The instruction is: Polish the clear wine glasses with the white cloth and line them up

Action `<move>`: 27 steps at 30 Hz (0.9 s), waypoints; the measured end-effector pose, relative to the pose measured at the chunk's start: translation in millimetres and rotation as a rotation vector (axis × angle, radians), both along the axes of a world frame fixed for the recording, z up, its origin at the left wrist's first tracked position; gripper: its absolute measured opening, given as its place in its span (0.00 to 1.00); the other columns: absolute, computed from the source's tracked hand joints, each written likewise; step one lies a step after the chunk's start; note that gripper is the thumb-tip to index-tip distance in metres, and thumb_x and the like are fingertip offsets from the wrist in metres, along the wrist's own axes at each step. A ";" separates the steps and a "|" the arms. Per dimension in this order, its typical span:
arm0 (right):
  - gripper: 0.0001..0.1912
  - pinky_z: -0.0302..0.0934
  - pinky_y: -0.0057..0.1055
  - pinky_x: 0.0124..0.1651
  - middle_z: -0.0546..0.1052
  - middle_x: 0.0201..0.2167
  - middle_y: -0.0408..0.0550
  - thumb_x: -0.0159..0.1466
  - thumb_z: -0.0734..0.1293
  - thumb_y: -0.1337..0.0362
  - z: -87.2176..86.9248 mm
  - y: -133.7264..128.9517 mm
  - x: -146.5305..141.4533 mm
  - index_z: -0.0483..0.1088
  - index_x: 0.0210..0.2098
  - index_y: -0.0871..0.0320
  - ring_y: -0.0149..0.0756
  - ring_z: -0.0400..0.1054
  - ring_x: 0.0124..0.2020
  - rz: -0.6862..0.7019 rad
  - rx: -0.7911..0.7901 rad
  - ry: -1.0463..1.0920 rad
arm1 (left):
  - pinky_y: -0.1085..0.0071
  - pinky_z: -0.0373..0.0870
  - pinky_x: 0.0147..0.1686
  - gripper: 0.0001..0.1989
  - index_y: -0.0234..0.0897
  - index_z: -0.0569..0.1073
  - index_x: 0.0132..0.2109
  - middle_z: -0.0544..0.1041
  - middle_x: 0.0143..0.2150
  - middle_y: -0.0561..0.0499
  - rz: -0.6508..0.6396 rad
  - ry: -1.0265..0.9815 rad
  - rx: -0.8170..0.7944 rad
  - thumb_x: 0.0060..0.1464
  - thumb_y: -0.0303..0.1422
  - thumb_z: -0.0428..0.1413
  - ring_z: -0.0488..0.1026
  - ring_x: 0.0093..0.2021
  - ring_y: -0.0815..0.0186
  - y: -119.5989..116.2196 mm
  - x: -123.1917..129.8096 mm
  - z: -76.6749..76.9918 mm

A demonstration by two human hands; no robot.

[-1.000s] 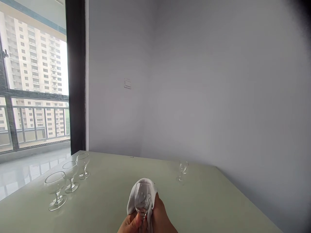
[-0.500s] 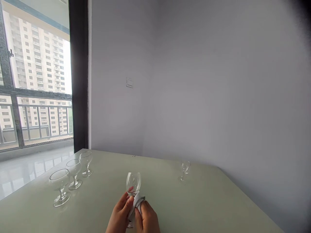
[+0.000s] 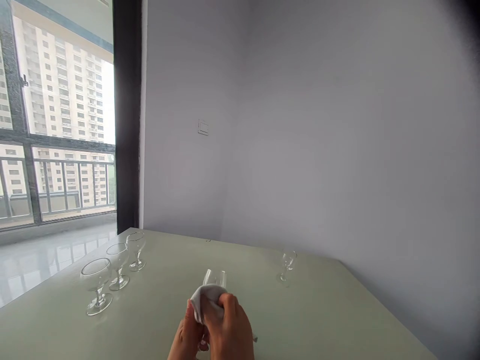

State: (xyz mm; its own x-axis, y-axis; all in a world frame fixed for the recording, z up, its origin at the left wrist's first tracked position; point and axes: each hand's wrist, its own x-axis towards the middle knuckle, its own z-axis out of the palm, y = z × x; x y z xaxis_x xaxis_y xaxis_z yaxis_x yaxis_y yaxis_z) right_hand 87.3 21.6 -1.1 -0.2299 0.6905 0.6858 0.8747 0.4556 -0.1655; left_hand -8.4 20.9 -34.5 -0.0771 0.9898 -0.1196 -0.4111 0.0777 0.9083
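Observation:
A clear stemmed glass is in my hands at the bottom middle, its bowl rising beyond a light grey cloth. My left hand is closed around the lower part of the glass; its fingers are partly hidden. My right hand presses the bunched cloth against the near side of the bowl, its fingers closed on the fabric. Part of the foot shows low between the hands. The stem is hidden behind them.
Three stemmed glasses, the nearest a wide goblet, stand upright in a row on the left of the pale green table. Another small glass stands at the back right. A grey wall rises behind the table.
My right hand has moved up with the cloth, from the stem to the bowl, and now covers most of the glass. The view has shifted slightly left.

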 end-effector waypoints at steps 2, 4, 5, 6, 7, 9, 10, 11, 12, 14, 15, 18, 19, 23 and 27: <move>0.11 0.58 0.32 0.26 0.71 0.27 0.45 0.56 0.66 0.66 -9.9 -2.8 -7.4 0.73 0.37 0.42 0.41 0.67 0.26 -0.004 0.005 -0.052 | 0.71 0.61 0.25 0.32 0.37 0.75 0.36 0.71 0.20 0.53 0.013 -0.080 -0.022 0.45 0.60 0.45 0.65 0.23 0.65 -2.5 -5.0 8.0; 0.12 0.57 0.30 0.25 0.72 0.28 0.46 0.55 0.65 0.69 -16.9 -3.6 -9.1 0.73 0.34 0.44 0.41 0.68 0.27 0.035 -0.026 -0.068 | 0.69 0.65 0.31 0.32 0.38 0.74 0.44 0.76 0.27 0.50 0.006 -0.145 -0.029 0.46 0.59 0.44 0.70 0.30 0.61 -4.6 -8.4 15.3; 0.14 0.57 0.30 0.24 0.72 0.29 0.47 0.53 0.65 0.71 -18.6 -3.6 -8.3 0.73 0.33 0.45 0.41 0.69 0.28 0.070 -0.065 -0.061 | 0.68 0.66 0.33 0.32 0.38 0.74 0.45 0.77 0.29 0.49 0.003 -0.163 -0.029 0.46 0.59 0.45 0.71 0.33 0.60 -5.3 -9.3 17.9; 0.16 0.57 0.29 0.24 0.72 0.31 0.47 0.50 0.65 0.72 -19.0 -3.5 -6.6 0.74 0.33 0.46 0.40 0.69 0.28 0.109 -0.124 -0.047 | 0.68 0.66 0.34 0.32 0.37 0.74 0.45 0.77 0.29 0.48 0.002 -0.173 -0.022 0.46 0.58 0.46 0.71 0.34 0.60 -5.7 -9.8 19.6; 0.17 0.57 0.28 0.24 0.72 0.32 0.46 0.46 0.64 0.73 -18.1 -3.4 -4.3 0.74 0.32 0.46 0.39 0.69 0.27 0.152 -0.196 -0.030 | 0.69 0.66 0.34 0.32 0.37 0.75 0.44 0.77 0.29 0.48 -0.003 -0.176 -0.008 0.45 0.58 0.47 0.71 0.33 0.60 -5.7 -10.0 20.3; 0.19 0.58 0.27 0.25 0.72 0.33 0.45 0.42 0.63 0.74 -13.0 -3.1 2.0 0.75 0.29 0.48 0.36 0.69 0.26 0.233 -0.343 0.004 | 0.71 0.65 0.31 0.31 0.36 0.76 0.42 0.76 0.28 0.49 -0.021 -0.146 0.032 0.43 0.57 0.51 0.70 0.30 0.63 -4.2 -10.3 19.2; 0.20 0.58 0.27 0.26 0.73 0.33 0.44 0.41 0.62 0.74 -9.0 -2.9 6.0 0.75 0.29 0.48 0.35 0.69 0.25 0.266 -0.406 0.013 | 0.72 0.64 0.28 0.30 0.36 0.76 0.41 0.75 0.27 0.50 -0.028 -0.118 0.058 0.41 0.56 0.54 0.69 0.28 0.65 -2.9 -10.6 17.9; 0.20 0.58 0.26 0.26 0.73 0.32 0.43 0.41 0.62 0.74 -4.2 -2.5 10.6 0.76 0.29 0.47 0.34 0.69 0.25 0.293 -0.462 0.015 | 0.73 0.63 0.26 0.29 0.35 0.76 0.41 0.73 0.26 0.51 -0.032 -0.087 0.082 0.39 0.54 0.57 0.68 0.26 0.67 -1.2 -11.0 16.3; 0.20 0.57 0.26 0.26 0.73 0.31 0.43 0.42 0.61 0.74 1.4 -1.9 16.1 0.76 0.28 0.47 0.33 0.68 0.24 0.314 -0.518 0.011 | 0.75 0.61 0.24 0.28 0.35 0.76 0.40 0.72 0.24 0.53 -0.026 -0.058 0.104 0.37 0.51 0.61 0.66 0.24 0.69 0.6 -11.6 14.9; 0.20 0.56 0.26 0.26 0.73 0.28 0.42 0.43 0.60 0.74 14.4 0.1 28.8 0.77 0.28 0.46 0.33 0.68 0.24 0.329 -0.622 0.004 | 0.77 0.57 0.21 0.27 0.37 0.76 0.41 0.68 0.22 0.57 0.000 -0.028 0.121 0.33 0.46 0.65 0.62 0.21 0.73 4.2 -13.0 12.8; 0.20 0.55 0.26 0.26 0.71 0.26 0.42 0.45 0.60 0.74 21.3 1.4 35.3 0.77 0.27 0.46 0.32 0.67 0.24 0.325 -0.663 0.019 | 0.78 0.55 0.20 0.27 0.37 0.75 0.43 0.67 0.20 0.58 0.014 -0.028 0.116 0.33 0.45 0.66 0.60 0.20 0.74 5.6 -13.6 12.6; 0.19 0.56 0.25 0.29 0.68 0.25 0.42 0.49 0.58 0.74 37.9 5.5 49.1 0.76 0.29 0.50 0.32 0.66 0.26 0.308 -0.680 0.251 | 0.79 0.52 0.18 0.26 0.39 0.73 0.44 0.65 0.18 0.59 0.024 -0.102 0.050 0.36 0.44 0.65 0.59 0.19 0.75 7.4 -14.0 15.3; 0.18 0.57 0.26 0.31 0.68 0.26 0.42 0.51 0.58 0.73 40.2 6.3 49.9 0.76 0.31 0.51 0.32 0.66 0.27 0.330 -0.660 0.364 | 0.79 0.54 0.20 0.25 0.39 0.74 0.43 0.66 0.19 0.58 0.015 -0.157 0.018 0.36 0.45 0.65 0.62 0.20 0.74 7.1 -13.6 17.1; 0.19 0.59 0.27 0.42 0.71 0.34 0.45 0.53 0.59 0.74 27.9 5.0 33.3 0.73 0.38 0.53 0.34 0.67 0.38 0.655 -0.563 0.560 | 0.76 0.62 0.27 0.20 0.39 0.75 0.39 0.68 0.23 0.57 -0.077 -0.407 -0.093 0.37 0.43 0.65 0.68 0.27 0.71 3.2 -10.6 24.2; 0.18 0.60 0.28 0.44 0.70 0.39 0.47 0.53 0.61 0.72 5.7 2.1 15.6 0.73 0.40 0.50 0.35 0.67 0.40 0.778 -0.456 0.430 | 0.75 0.62 0.25 0.14 0.37 0.73 0.33 0.66 0.23 0.57 -0.144 -0.532 -0.139 0.44 0.44 0.61 0.65 0.23 0.72 0.6 -14.2 25.9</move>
